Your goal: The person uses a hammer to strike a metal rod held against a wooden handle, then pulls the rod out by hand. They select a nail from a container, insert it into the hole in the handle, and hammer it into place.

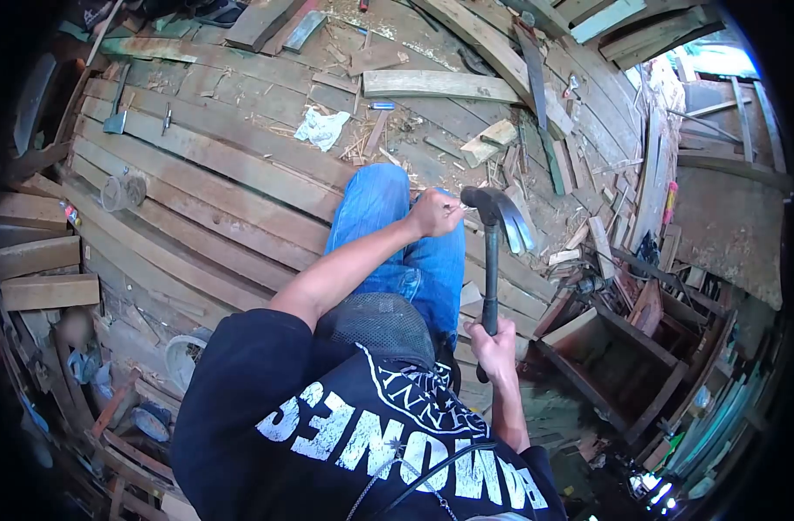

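My right hand (494, 349) is wrapped around the dark handle of a claw hammer (490, 269), which stands nearly upright in view. The hammer's metal head is at the top, its claw curving down to the right. My left hand (436, 214) is closed with the fingers curled together, just left of the hammer head and above my knees. A small pale bit shows at its fingertips, too small to name. My legs in blue jeans (371, 208) are bent beneath both hands.
Long planks (214, 187) form a slatted surface to the left. A crumpled white cloth or paper (321, 128) and a small blue object (381, 106) lie ahead. Wood scraps surround a wooden box frame (588, 386) at right. A blurred person (82, 360) is at far left.
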The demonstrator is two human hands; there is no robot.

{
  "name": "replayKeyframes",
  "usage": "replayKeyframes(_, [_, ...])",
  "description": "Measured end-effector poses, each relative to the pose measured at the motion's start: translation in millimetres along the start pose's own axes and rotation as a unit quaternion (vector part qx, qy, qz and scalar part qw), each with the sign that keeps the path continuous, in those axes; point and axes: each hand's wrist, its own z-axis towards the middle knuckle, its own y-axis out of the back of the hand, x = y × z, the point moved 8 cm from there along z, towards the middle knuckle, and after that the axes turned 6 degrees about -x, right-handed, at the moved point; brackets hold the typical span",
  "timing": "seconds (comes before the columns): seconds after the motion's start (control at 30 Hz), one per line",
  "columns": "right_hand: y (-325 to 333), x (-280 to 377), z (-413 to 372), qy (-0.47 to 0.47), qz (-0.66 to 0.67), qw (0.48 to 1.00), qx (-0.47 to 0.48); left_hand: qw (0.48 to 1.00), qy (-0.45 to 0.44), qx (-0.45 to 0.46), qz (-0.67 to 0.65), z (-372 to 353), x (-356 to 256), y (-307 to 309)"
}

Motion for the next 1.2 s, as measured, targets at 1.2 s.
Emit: replayKeyframes(1.2, [-6,-14,-1,-0.003,-0.069,0.998,-0.001,0.996,-0.063,-0.034,-0.054,3,-8,-3])
